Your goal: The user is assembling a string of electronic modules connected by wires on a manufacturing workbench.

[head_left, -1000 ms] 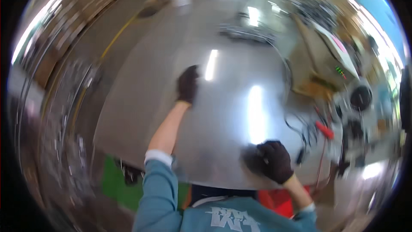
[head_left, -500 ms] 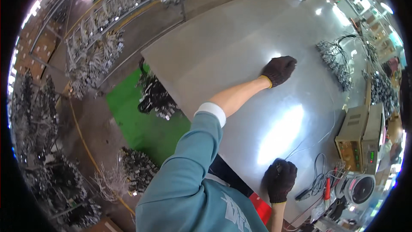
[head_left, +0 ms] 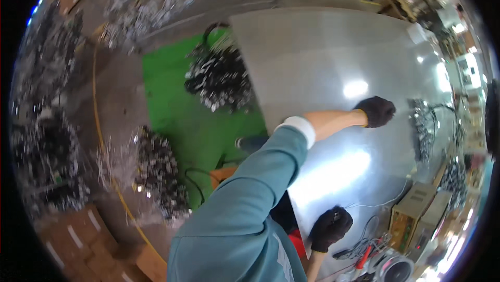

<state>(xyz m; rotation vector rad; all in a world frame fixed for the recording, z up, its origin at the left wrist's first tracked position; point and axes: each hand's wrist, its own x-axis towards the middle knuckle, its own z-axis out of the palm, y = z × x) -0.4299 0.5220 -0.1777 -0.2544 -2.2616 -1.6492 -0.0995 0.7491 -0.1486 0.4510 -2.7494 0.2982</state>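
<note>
Both my hands wear dark knit gloves over a wide grey metal tabletop (head_left: 312,58). My left hand (head_left: 377,111) is stretched out across the table, its fingers curled closed; anything inside them is hidden. Closer to my body, my right hand (head_left: 331,228) is closed near the table's front edge. A thin white wire (head_left: 377,206) runs from its fingertips toward the boxy instruments on the right. A small shiny spot shows at those fingers, too small to name.
Beige bench instruments (head_left: 411,209), a red-handled tool (head_left: 364,257) and coiled cables (head_left: 359,248) crowd the right. Wire bundles (head_left: 423,128) lie along the far right side. Dark harness bundles (head_left: 219,78) hang beside the left edge, over a green mat (head_left: 166,89). Cardboard boxes (head_left: 78,240) stand lower left.
My view has swung left, so the table appears shifted right and more green mat shows. The left hand stays closed, extended over the table; the right stays closed near the front edge.
</note>
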